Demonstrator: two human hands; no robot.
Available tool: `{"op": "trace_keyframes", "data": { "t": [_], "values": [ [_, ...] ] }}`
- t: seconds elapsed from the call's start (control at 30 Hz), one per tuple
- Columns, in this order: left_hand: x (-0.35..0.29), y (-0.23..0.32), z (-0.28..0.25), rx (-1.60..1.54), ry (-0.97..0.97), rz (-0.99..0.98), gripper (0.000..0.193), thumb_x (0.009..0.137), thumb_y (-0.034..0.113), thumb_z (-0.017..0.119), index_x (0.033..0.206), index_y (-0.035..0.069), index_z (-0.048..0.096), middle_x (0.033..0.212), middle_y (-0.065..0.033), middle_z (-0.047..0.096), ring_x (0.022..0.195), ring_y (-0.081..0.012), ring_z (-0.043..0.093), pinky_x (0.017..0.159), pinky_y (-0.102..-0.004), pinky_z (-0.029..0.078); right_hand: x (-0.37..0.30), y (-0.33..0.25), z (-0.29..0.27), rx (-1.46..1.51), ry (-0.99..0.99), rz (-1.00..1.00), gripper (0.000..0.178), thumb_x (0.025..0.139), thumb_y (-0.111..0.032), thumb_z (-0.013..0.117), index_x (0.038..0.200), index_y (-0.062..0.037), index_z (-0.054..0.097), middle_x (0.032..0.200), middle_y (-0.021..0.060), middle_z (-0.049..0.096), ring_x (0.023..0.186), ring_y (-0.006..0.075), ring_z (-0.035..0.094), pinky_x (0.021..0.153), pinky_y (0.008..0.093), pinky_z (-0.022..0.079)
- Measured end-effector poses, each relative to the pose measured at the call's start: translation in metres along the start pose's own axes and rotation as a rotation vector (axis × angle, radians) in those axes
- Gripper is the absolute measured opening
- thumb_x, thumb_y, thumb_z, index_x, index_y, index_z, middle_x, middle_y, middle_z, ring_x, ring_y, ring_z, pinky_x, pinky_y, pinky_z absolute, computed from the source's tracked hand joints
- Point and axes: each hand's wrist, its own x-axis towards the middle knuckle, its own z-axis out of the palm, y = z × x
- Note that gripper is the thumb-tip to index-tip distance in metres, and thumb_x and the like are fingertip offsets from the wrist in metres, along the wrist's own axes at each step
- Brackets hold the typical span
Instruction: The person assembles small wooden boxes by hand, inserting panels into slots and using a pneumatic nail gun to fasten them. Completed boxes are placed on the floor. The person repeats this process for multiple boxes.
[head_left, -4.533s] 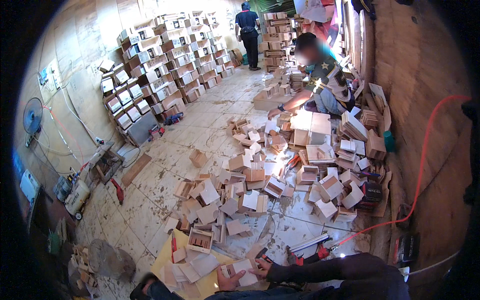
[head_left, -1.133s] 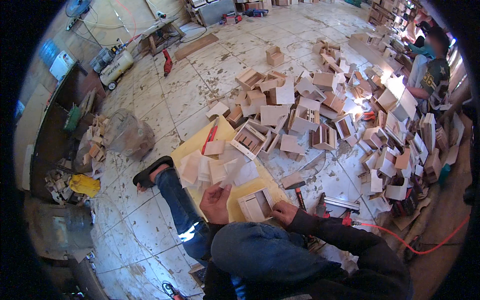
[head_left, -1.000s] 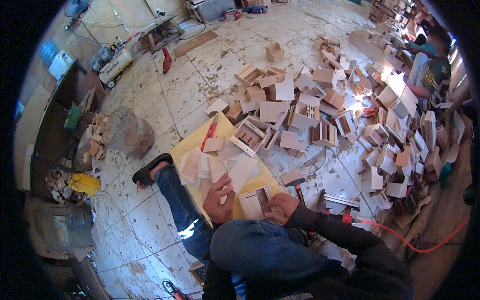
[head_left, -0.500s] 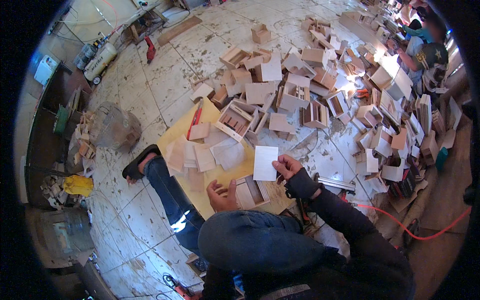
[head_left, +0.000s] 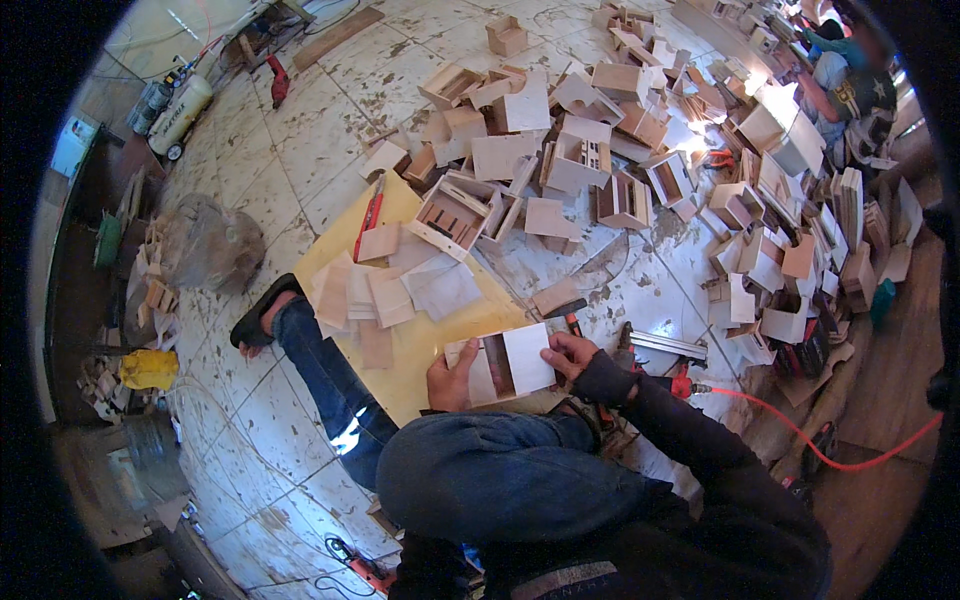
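Observation:
My left hand (head_left: 452, 382) is closed on the left end of a small wooden box (head_left: 482, 385), its thumb pressed on the top face. Pinched in my right hand (head_left: 573, 357) is a thin pale wooden panel (head_left: 526, 358), which lies over the right part of the box. Between that panel and the light piece under my left thumb, a dark gap shows the box's inside. Thin wooden pieces (head_left: 388, 295) lie spread on the yellow board (head_left: 400, 385) before me, with a red long-handled tool (head_left: 369, 220) at its far edge.
A large heap of small wooden boxes (head_left: 500, 160) covers the floor ahead and to the right. Close to my right hand are a metal bar (head_left: 668, 345) and a red air hose (head_left: 770, 405). An air compressor (head_left: 180, 115) stands far left; another person (head_left: 850, 90) sits far right.
My left hand has taken hold of the box and lifted it. My right hand has lowered the panel onto the box's right part. The whole view has shifted slightly.

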Motion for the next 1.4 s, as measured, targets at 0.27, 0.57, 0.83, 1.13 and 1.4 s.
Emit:
{"op": "trace_keyframes", "data": {
  "t": [0.27,0.57,0.83,1.13,1.4],
  "values": [
    [-0.009,0.003,0.003,0.224,-0.193,0.305,0.032,0.079,0.018,0.072,0.103,0.0,0.059,0.094,-0.0087,0.065,0.083,-0.0177,0.062,0.075,-0.0322,0.05,-0.003,-0.007,0.009,0.058,-0.117,0.047,0.027,0.095,-0.026,0.052,0.094,0.0009,0.052,0.074,0.0063,0.058,0.058,0.0126,0.059,0.052,0.0272,0.049],
    [0.004,-0.001,-0.008,0.298,-0.266,0.262,0.039,0.076,0.018,0.075,0.105,-0.001,0.058,0.098,-0.0107,0.065,0.087,-0.0186,0.062,0.078,-0.0322,0.049,0.001,-0.007,0.009,0.096,-0.203,0.024,0.031,0.096,-0.026,0.047,0.106,0.0032,0.052,0.078,0.0087,0.06,0.06,0.0148,0.061,0.057,0.029,0.054],
    [0.006,0.002,-0.004,0.33,-0.363,0.342,0.044,0.075,0.015,0.075,0.11,-0.001,0.054,0.101,-0.011,0.063,0.091,-0.0187,0.061,0.081,-0.0319,0.049,0.013,-0.001,0.011,0.031,-0.284,0.12,0.034,0.096,-0.028,0.047,0.114,0.0012,0.052,0.077,0.0115,0.062,0.059,0.0175,0.064,0.057,0.0307,0.055],
    [0.002,0.008,-0.003,0.374,-0.322,0.395,0.04,0.078,0.013,0.071,0.111,-0.001,0.053,0.101,-0.012,0.063,0.091,-0.0203,0.061,0.082,-0.0334,0.048,0.016,-0.011,0.009,0.064,-0.309,0.099,0.027,0.094,-0.025,0.049,0.095,0.0013,0.055,0.07,0.0111,0.064,0.06,0.018,0.066,0.055,0.0319,0.053],
    [0.007,0.002,-0.003,0.317,-0.326,0.29,0.038,0.079,0.014,0.07,0.109,-0.003,0.054,0.101,-0.0127,0.063,0.092,-0.0191,0.06,0.083,-0.0323,0.047,0.02,-0.007,0.012,-0.374,-0.135,-0.148,0.036,0.091,-0.034,0.053,0.08,0.0,0.06,0.064,0.0129,0.063,0.057,0.0186,0.065,0.057,0.0336,0.052]
  ]
}}
